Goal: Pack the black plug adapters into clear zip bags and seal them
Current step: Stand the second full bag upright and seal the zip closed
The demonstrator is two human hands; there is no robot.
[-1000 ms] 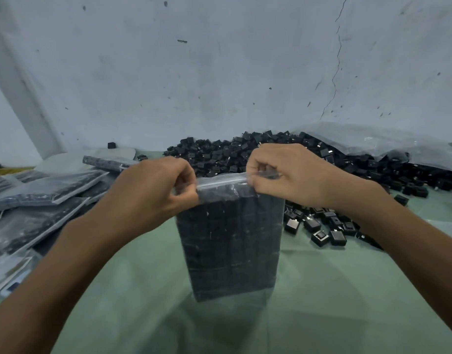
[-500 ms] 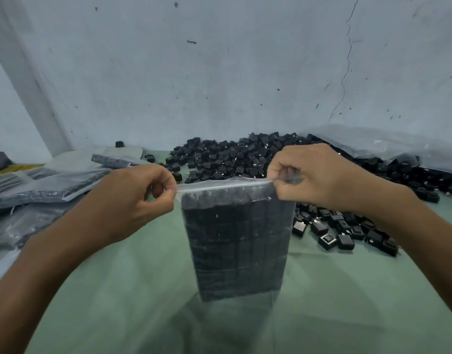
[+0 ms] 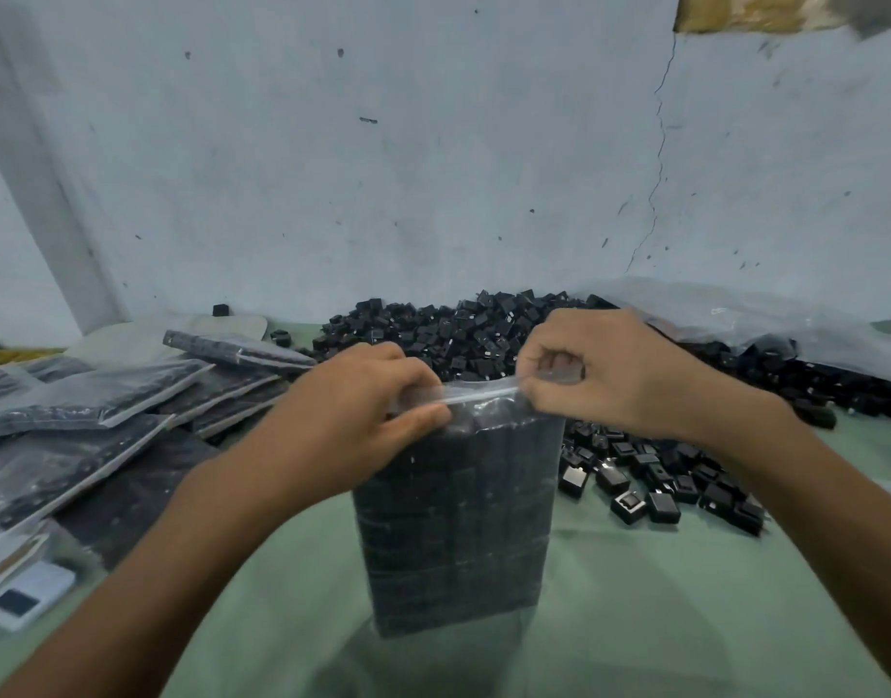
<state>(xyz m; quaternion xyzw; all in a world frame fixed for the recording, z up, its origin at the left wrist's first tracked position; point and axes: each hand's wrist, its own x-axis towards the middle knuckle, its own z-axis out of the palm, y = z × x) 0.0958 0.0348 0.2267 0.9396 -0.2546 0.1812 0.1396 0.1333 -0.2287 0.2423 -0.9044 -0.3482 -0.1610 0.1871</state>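
Item: zip bag (image 3: 509,420), filled with black plug adapters (image 3: 458,536), upright on the table (image 3: 635,622), centre front.
Grip: left hand (image 3: 353,410) pinched on the zip strip (image 3: 478,392) toward its left end; right hand (image 3: 609,375) pinched on its right corner.
Hazards: an uneven press along the strip may leave a gap in the seal; a sideways tug may tip the tall bag or pop the closure.
Clearance: bare table in front and near right; loose heap (image 3: 473,324) just behind and to the right; packed bags (image 3: 106,395) piled left; wall (image 3: 433,168) beyond.
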